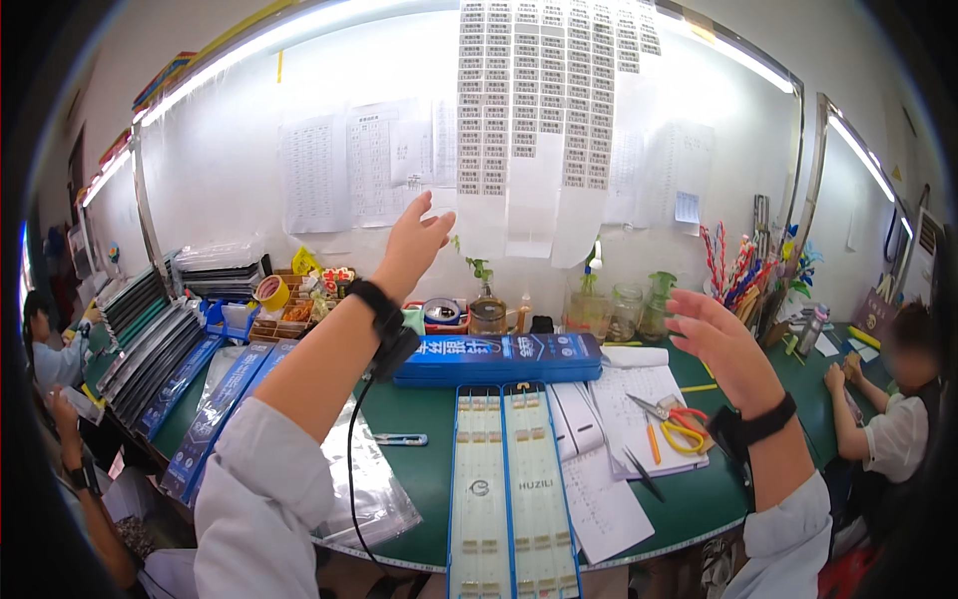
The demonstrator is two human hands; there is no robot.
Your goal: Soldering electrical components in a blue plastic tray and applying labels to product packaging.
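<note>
My left hand (417, 243) is raised near the left edge of the hanging sheets of small printed labels (535, 95), open, its fingers stretched and holding nothing. Whether a fingertip touches the paper I cannot tell. Over the right of the table my right hand (720, 351) is held up, also open with nothing in it. Between my forearms lies a long blue-edged case (511, 489), its two pale halves spread side by side. Just behind it are stacked flat blue printed boxes (499, 361).
Scissors (684, 424), tweezers (644, 473) and an orange pen (654, 443) lie on papers at right. A utility knife (401, 439) and clear plastic sleeves (371, 499) are at left. Glass jars (626, 311) line the back. Other people (898, 419) sit at both sides.
</note>
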